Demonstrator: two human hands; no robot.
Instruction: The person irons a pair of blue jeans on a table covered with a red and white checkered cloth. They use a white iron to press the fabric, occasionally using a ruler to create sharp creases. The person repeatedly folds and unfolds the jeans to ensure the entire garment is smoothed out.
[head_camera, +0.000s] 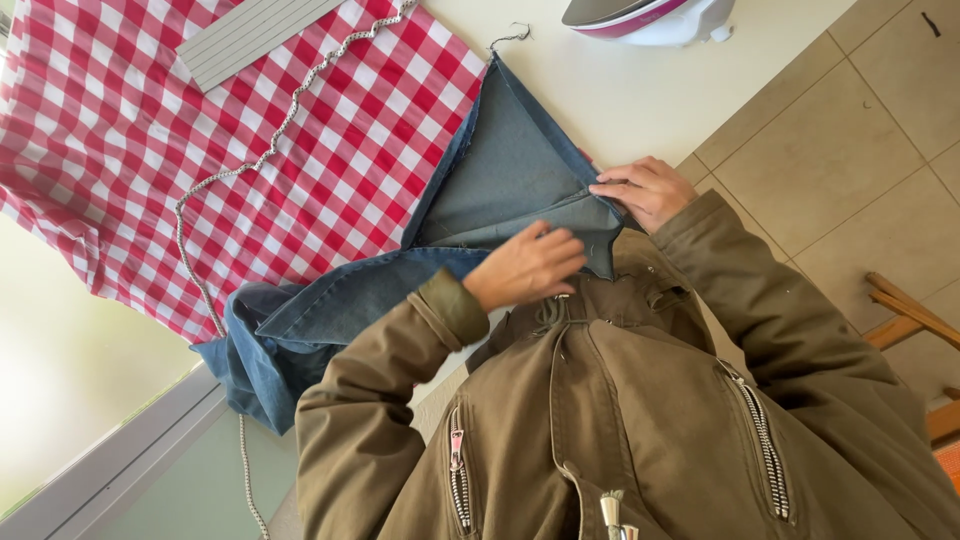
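A piece of blue denim (500, 170) lies inside out on a white table (640, 100), partly over a red and white checked cloth (130, 130). My left hand (525, 268) rests on the near edge of the denim, fingers pressed flat on the fabric. My right hand (645, 190) pinches the folded corner of the denim at the table's edge. More of the denim (270, 340) hangs off the table's side below my left sleeve.
A white and magenta iron (650, 18) stands at the table's far end. A twisted grey cord (260, 160) runs across the checked cloth, past a grey ribbed board (250, 35). Tiled floor (850, 150) and a wooden chair part (910, 315) lie to the right.
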